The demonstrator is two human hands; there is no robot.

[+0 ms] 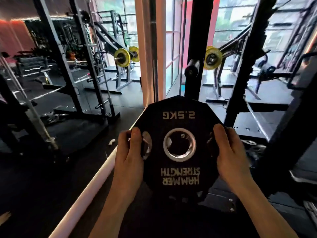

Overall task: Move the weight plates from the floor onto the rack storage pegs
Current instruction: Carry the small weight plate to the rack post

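A black 2.5 kg weight plate with a steel-ringed centre hole is held up in front of me, its lettering upside down. My left hand grips its left edge and my right hand grips its right edge, thumbs on the face. Just above and beyond the plate, a steel storage peg sticks out toward me from the black rack upright. The peg is bare. The plate sits below the peg, apart from it.
More plates lie on the dark floor at the right, near the rack base. A second black upright rises to the right. A mirror wall on the left reflects racks. Yellow plates hang on a machine behind.
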